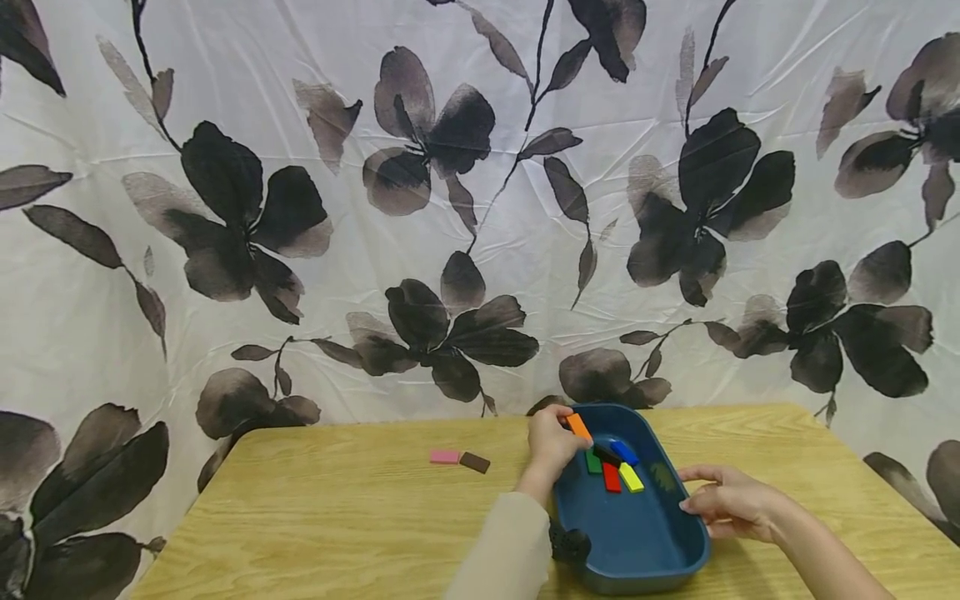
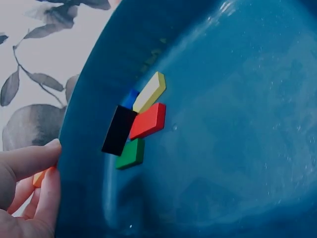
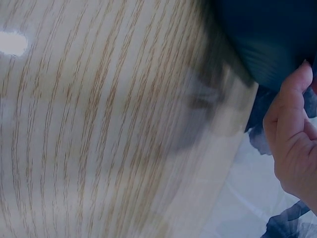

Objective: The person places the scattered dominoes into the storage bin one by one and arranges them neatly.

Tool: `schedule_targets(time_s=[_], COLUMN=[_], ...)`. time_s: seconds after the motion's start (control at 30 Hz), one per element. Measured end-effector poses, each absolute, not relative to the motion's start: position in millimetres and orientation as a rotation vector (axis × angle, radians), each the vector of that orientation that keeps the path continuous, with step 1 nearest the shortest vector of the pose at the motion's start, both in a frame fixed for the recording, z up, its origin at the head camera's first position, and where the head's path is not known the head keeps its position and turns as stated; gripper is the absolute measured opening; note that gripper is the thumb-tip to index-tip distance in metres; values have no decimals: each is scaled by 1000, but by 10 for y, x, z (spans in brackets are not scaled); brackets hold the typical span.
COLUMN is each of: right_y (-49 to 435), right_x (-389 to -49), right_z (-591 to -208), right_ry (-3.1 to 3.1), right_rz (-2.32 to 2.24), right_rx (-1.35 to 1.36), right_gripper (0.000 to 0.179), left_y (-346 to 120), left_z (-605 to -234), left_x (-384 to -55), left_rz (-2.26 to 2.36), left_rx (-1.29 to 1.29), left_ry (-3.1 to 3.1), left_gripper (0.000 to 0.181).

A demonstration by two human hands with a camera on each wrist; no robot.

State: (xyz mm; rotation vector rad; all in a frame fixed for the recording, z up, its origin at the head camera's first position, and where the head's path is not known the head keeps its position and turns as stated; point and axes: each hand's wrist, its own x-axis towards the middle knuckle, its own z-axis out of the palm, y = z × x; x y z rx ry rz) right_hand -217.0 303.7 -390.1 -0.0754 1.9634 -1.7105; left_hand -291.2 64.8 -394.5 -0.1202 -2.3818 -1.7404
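Note:
My left hand [image 1: 553, 442] pinches a flat orange block [image 1: 579, 428] at the far left rim of a blue tray [image 1: 637, 542]. In the left wrist view the fingers mostly cover that block. On the opposite side, my right hand [image 1: 738, 504] grips the tray's right rim; the right wrist view catches it at the edge, against the dark wall. Inside the tray, toward its far end, a black block [image 2: 119, 130] leans over a green block [image 2: 131, 154], a red block [image 2: 148, 121], a yellow block [image 2: 150, 92] and a blue block [image 2: 130, 99].
A pink block [image 1: 444, 457] and a brown block [image 1: 474, 462] lie on the wooden table [image 1: 337, 517], left of the tray. Floral cloth [image 1: 555, 250] hangs behind the table's far edge. A black strap-like item [image 1: 570, 544] sits at my left wrist, by the tray's left rim.

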Motion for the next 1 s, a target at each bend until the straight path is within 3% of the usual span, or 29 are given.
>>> schedule_targets(time_s=[0.3,0.57,1.0], right_y=[3003,3008,3017], right_x=[-2176,-2198,-2198], right_z=[-3917,-3894,-3884], right_ry=[1949,1970,1962], right_rz=[-1724,-1719,-1721], right_rx=[-65,-74,-60], right_gripper=[65,69,66], left_y=[717,876,837], left_z=[-3962,-4257,-4065], left_x=[-2845,-2973,-2774], left_rz=[-1720,-1634,-1485], left_rx=[-145,-206,-198], left_ry=[-2390,-2466,-2745], left_gripper=[47,43,41])
